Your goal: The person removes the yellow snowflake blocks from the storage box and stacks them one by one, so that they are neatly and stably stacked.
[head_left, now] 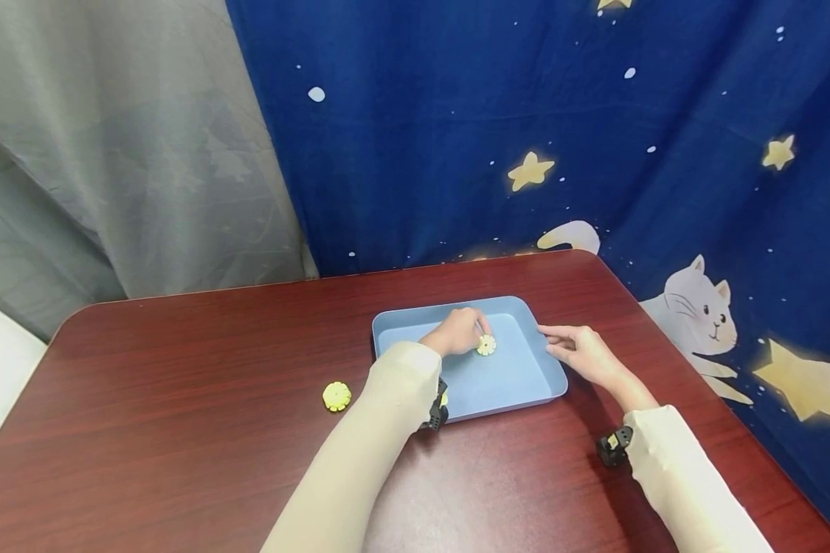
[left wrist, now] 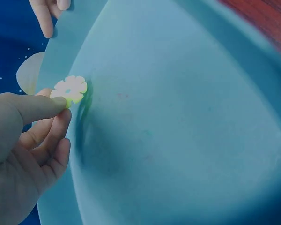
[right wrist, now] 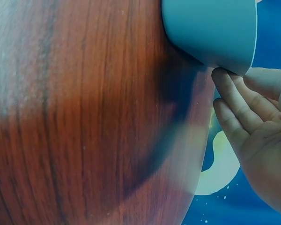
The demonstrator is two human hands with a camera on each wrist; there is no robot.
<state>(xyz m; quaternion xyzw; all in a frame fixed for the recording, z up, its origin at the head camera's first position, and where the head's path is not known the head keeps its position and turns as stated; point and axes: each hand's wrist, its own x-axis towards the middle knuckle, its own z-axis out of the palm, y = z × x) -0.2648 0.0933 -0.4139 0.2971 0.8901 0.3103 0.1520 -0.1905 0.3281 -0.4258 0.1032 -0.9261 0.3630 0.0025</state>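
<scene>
A pale yellow flower-shaped piece (head_left: 486,345) is pinched between the thumb and fingers of my left hand (head_left: 459,331), over the floor of a blue tray (head_left: 505,384). In the left wrist view the flower piece (left wrist: 70,89) shows its scalloped petals and a small center hole, close to the tray wall. My right hand (head_left: 586,355) touches the tray's right wall from outside, its fingers fairly straight. The right wrist view has these fingertips (right wrist: 220,75) against the tray's outer side (right wrist: 210,33). A second yellow flower-shaped piece (head_left: 336,396) lies on the table, left of the tray.
The tray sits on a dark red wood-grain table (head_left: 180,430). Behind it hang a grey curtain (head_left: 145,153) and a blue curtain (head_left: 415,138) with stars and a cat. Each wrist wears a small black camera (head_left: 614,445).
</scene>
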